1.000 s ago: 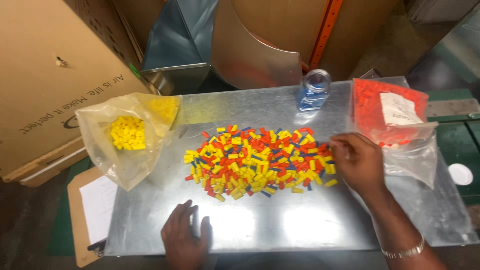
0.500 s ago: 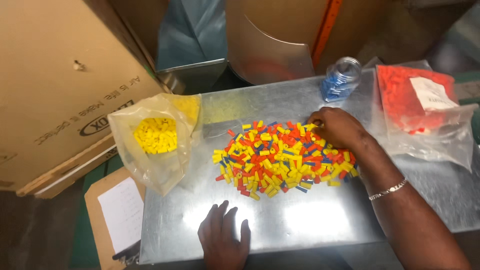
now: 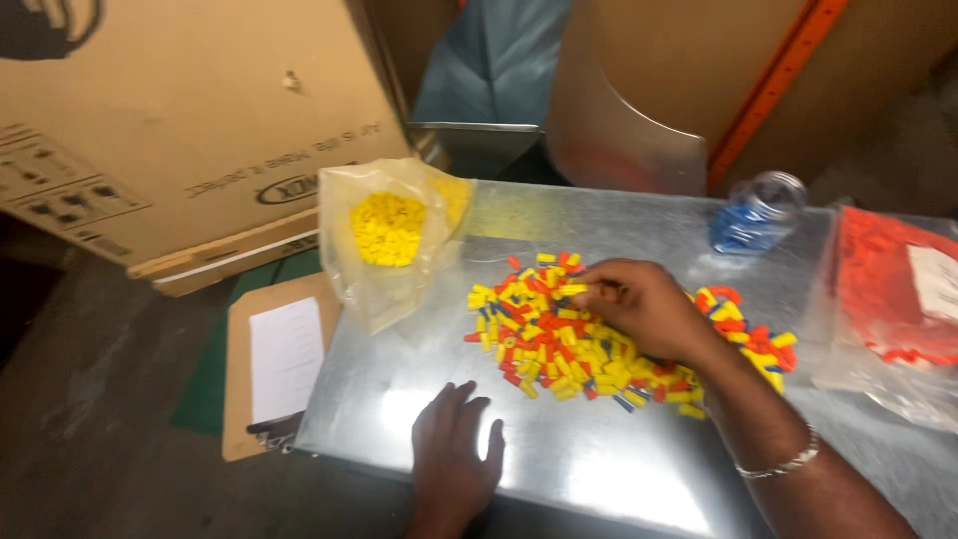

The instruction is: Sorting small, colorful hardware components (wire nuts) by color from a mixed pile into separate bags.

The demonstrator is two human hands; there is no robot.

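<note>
I see my right hand (image 3: pixel 639 309) on the pile of small coloured pieces (image 3: pixel 589 339) mid-bench (image 3: pixel 599 469), fingertips pinching a yellow piece (image 3: pixel 572 290). My left hand (image 3: pixel 454 449) lies flat and released, near the pile's front edge.

Two bare hands and forearms, no sleeves or gloves visible. The right hand (image 3: pixel 644 309) carries a thin silver-coloured chain bracelet (image 3: pixel 788 464) at the wrist, lower right of frame. The left hand (image 3: pixel 457 454), lower centre, wears nothing visible.
</note>
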